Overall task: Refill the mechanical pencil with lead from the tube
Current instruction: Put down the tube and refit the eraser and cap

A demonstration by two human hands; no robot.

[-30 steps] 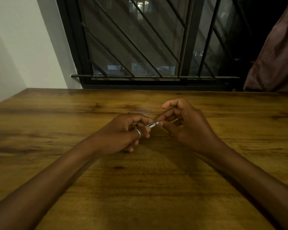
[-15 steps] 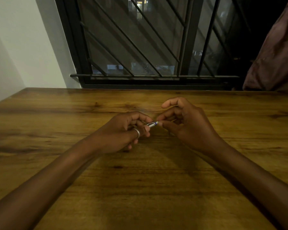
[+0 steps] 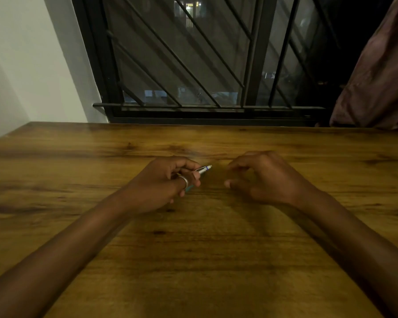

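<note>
My left hand (image 3: 168,182) grips the mechanical pencil (image 3: 203,169) just above the wooden table (image 3: 193,260). The pencil's silver end with a white and blue tip sticks out to the right, past my fingers. A small teal piece (image 3: 189,188) shows under my ring finger; whether it belongs to the pencil or is the lead tube, I cannot tell. My right hand (image 3: 262,180) hovers a short way to the right of the tip, fingers loosely curled, thumb and forefinger apart. I see nothing in it.
A barred dark window (image 3: 205,65) runs along the table's far edge. A brownish curtain (image 3: 377,83) hangs at the back right, and a white wall (image 3: 21,65) stands on the left.
My right hand has let go of the pencil's tip and drawn away to the right. My left hand still holds the pencil in much the same place.
</note>
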